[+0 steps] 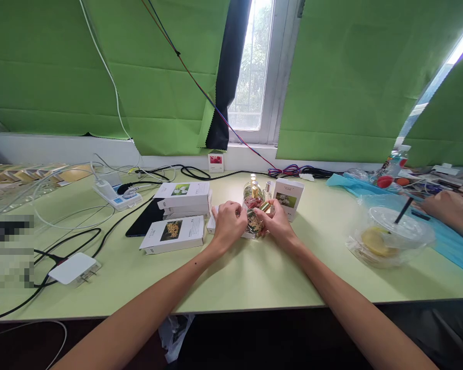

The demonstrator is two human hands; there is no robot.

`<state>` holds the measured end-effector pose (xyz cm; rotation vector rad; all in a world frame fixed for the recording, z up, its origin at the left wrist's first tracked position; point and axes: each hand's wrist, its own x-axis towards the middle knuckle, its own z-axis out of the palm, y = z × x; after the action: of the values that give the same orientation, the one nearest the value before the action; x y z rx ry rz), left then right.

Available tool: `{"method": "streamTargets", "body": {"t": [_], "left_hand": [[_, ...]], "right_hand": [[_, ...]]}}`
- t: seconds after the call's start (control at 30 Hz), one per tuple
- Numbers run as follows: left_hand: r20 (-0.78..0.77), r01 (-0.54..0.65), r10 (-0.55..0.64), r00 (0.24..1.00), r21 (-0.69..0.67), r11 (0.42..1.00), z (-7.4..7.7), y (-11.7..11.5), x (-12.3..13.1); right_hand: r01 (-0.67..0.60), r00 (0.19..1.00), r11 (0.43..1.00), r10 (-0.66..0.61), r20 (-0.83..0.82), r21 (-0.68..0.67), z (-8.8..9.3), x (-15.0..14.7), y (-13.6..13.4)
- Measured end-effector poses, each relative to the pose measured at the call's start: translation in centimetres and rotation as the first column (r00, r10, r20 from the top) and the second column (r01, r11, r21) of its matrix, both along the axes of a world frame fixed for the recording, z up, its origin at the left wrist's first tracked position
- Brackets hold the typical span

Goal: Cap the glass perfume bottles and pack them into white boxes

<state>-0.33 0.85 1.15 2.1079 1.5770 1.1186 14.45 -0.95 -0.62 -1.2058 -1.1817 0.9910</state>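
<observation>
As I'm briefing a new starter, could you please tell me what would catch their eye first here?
Probably the green curtains across the top, either side of a bright window. Below, on the table, two hands are close together by glass bottles, white boxes to their left.

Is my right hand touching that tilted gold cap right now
Touching. The head view shows your right hand gripping the tilted gold cap between thumb and fingers.

Daylight glared nearly white through a narrow window (250,77) and a slit (462,49) at upper right, soft, faint shadows lay on the pale table (324,246), wide-angle distortion stretched the edges, and blocky pixels (7,252) obscured the far left.
</observation>
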Motion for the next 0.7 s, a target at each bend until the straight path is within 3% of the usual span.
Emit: {"method": "streamTargets", "body": {"t": [0.23, 0.7], "left_hand": [[0.02, -0.016, 0.017, 1.0, -0.028, 0.999, 0.24, 0.08, -0.03], [0.023, -0.026, 0.026, 0.999, -0.001, 1.0, 0.2, 0.1, 0.0]], "right_hand": [[-0.038, 0.996, 0.999, 0.037, -0.087, -0.006, -0.16, 0.09, 0.4], [-0.053, 0.996, 0.998, 0.054, -0.072, 0.019, -0.26, 0.19, 0.53]]}}
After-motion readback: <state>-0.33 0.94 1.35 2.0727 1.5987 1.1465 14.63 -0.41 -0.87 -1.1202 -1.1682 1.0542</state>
